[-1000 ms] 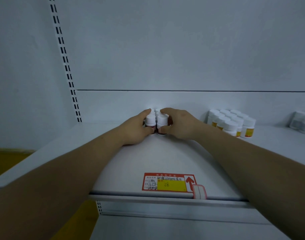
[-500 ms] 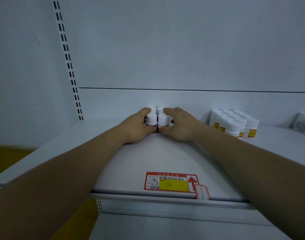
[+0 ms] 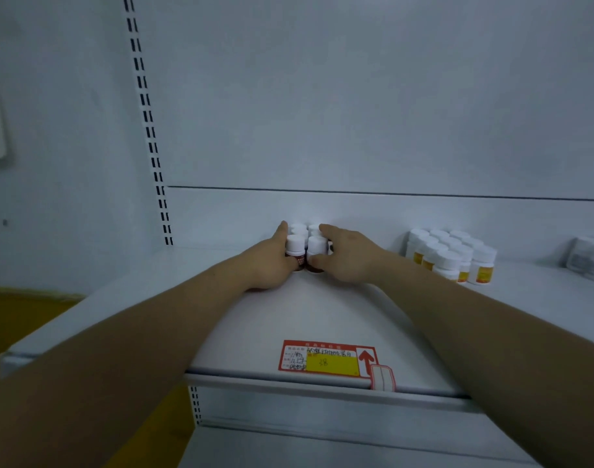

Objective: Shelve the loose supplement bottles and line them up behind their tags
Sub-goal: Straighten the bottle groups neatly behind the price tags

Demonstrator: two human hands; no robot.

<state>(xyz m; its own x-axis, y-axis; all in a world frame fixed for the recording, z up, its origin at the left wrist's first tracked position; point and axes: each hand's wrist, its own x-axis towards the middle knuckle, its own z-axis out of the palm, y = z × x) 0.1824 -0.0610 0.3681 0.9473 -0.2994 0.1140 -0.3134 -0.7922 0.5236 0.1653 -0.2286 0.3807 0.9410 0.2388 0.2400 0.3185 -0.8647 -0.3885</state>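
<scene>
Where the white shelf (image 3: 221, 319) meets its back wall, near the middle of the back edge, a tight cluster of small bottles (image 3: 305, 246) with white caps and dark red labels stands upright. Reaching in from the front edge, the left hand (image 3: 270, 265) cups the cluster's left side, fingers along it and thumb curled across the front. The right hand (image 3: 351, 256) mirrors it on the right side, so the bottles are gripped between the two hands. A red and yellow price tag (image 3: 326, 359) sits at the front edge, in line with the cluster. Further right near the back edge, well apart, stands a block of yellow-labelled bottles (image 3: 452, 256).
</scene>
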